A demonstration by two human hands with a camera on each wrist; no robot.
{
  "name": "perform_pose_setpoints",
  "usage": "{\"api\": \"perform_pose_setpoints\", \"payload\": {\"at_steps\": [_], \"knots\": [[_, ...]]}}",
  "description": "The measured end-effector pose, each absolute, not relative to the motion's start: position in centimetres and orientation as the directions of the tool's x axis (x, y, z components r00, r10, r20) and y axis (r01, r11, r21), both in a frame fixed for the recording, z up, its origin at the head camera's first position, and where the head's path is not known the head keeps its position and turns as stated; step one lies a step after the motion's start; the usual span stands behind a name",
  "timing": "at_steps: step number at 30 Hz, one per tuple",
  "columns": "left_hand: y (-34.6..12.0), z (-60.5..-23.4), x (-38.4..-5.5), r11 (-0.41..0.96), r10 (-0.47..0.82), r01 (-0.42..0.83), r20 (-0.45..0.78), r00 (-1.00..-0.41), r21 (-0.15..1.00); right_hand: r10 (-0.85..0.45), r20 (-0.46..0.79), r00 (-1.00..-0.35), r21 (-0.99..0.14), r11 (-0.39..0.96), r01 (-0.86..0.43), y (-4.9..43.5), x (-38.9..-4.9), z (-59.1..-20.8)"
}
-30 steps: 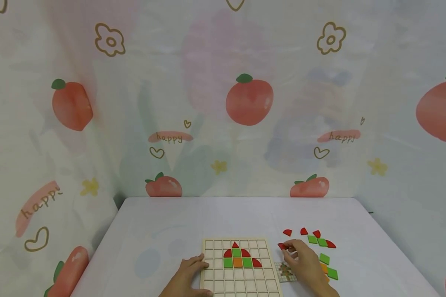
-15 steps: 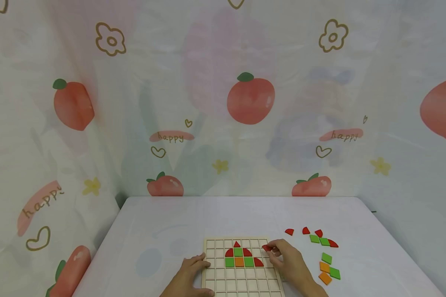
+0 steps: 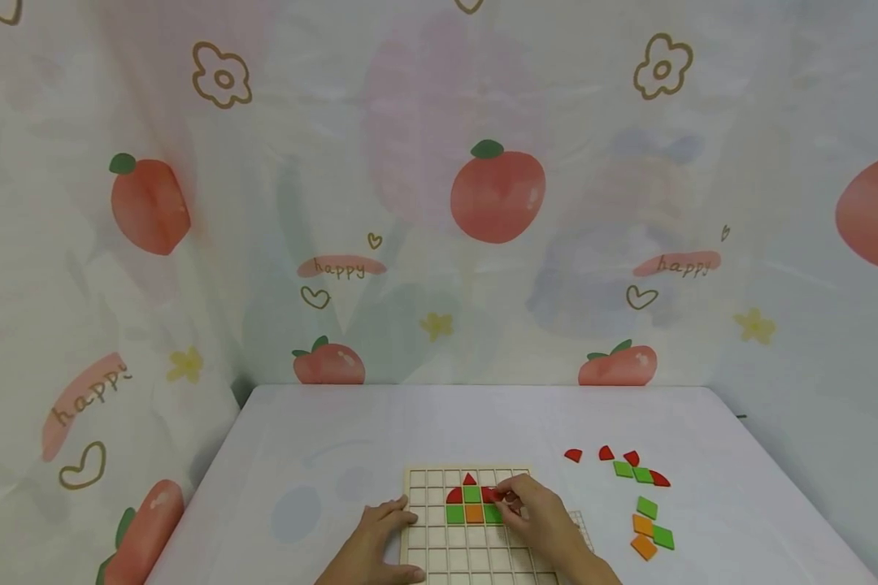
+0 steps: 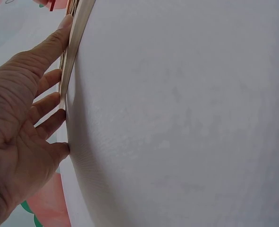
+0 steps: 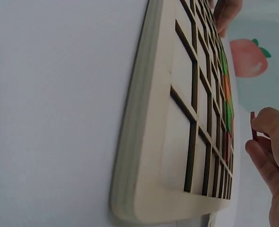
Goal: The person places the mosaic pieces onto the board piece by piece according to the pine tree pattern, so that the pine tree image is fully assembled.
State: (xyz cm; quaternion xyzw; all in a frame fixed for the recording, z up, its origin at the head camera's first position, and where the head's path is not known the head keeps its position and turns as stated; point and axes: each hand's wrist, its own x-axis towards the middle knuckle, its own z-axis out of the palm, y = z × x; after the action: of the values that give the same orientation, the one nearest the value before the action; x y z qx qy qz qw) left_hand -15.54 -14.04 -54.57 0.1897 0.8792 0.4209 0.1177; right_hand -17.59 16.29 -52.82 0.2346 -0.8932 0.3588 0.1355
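A wooden grid board (image 3: 437, 559) lies on the table in front of me. My left hand (image 3: 369, 538) rests against its left edge, fingers extended; the left wrist view shows the fingertips touching the frame. Over the upper right of the grid, my right hand (image 3: 537, 520) pinches a thin red piece (image 5: 253, 125) between thumb and fingers, raised off the board. In the cells sit a red triangle (image 3: 470, 479), a red quarter-circle (image 3: 454, 496), green squares (image 3: 471, 494) and an orange square (image 3: 474, 513). My right hand covers the cells to their right.
Right of the board lie loose red pieces (image 3: 606, 453), green squares (image 3: 623, 469) and orange squares (image 3: 642, 525). A small gridded card (image 3: 581, 526) shows partly from behind my right hand. Patterned cloth walls (image 3: 410, 325) stand behind and beside the table.
My right hand has carried the red piece leftward from beside the board to above the pieces in the grid. My left hand stays at the board's left edge.
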Motion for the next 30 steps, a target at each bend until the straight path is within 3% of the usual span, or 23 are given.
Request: {"api": "perform_pose_setpoints", "payload": {"at_steps": [8, 25, 28, 30], "knots": [[-14.0, -54.7, -15.5, 0.588, 0.436, 0.242, -0.05, -0.899, 0.772, -0.425, 0.519, -0.742, -0.54, 0.51, -0.669, 14.6, -17.5, -53.1], [-14.2, -54.7, -15.4, 0.583, 0.449, 0.308, 0.018, -0.893, 0.752, -0.493, 0.361, -0.791, -0.452, 0.65, -0.611, 10.7, -17.3, -53.0], [-14.2, -54.8, -15.4, 0.583, 0.446, 0.302, 0.014, -0.895, 0.754, -0.531, 0.37, -0.762, -0.375, 0.665, -0.645, 10.4, -17.5, -53.3], [-14.2, -54.8, -15.4, 0.585, 0.446, 0.301, 0.012, -0.895, 0.753, -0.57, 0.415, -0.709, -0.311, 0.644, -0.699, 10.3, -17.6, -53.5]]}}
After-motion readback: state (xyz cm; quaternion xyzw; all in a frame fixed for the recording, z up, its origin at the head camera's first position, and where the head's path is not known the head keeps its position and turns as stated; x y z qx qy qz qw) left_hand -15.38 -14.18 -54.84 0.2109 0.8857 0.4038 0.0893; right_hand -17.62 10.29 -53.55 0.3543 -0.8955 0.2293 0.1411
